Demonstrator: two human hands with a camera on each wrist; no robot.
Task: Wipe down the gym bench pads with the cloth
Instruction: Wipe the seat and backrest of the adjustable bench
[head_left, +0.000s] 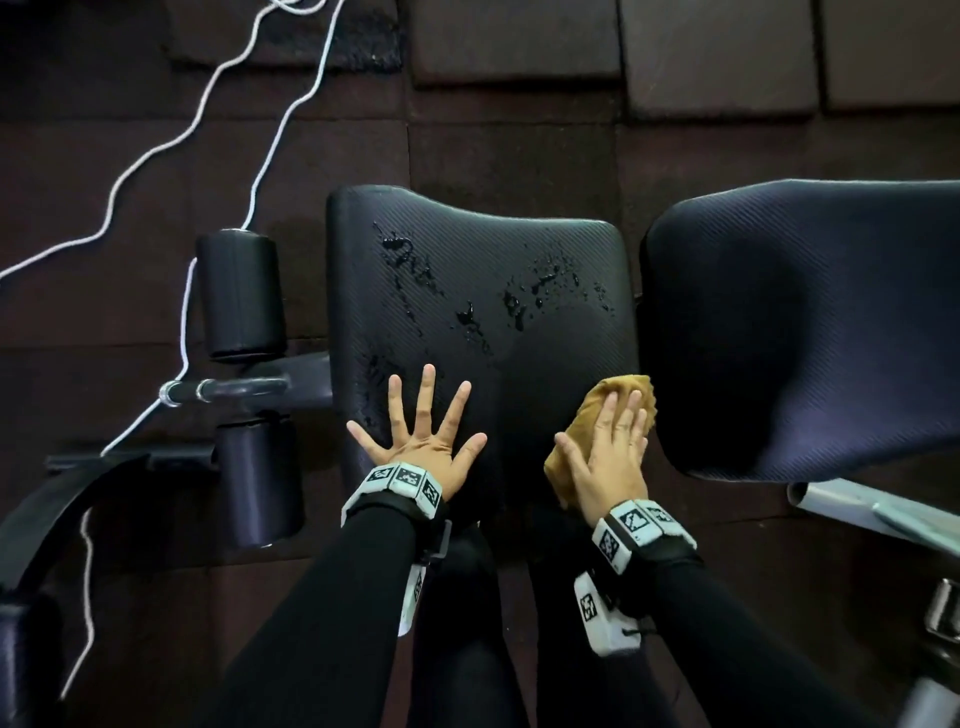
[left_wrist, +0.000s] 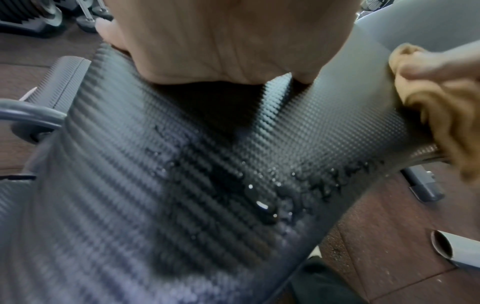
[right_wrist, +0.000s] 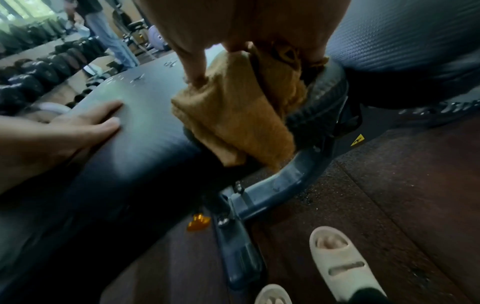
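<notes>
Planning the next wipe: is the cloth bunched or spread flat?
Bunched: the cloth sits in thick folds under the right hand at the seat pad's edge.

Both hands (head_left: 423, 441) on wet seat pad (head_left: 519, 260)

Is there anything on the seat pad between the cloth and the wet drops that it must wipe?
Nothing visible. The cloth lies under the right hand at the seat pad's near right edge; the drops lie farther up. The left hand rests beside that path.
</notes>
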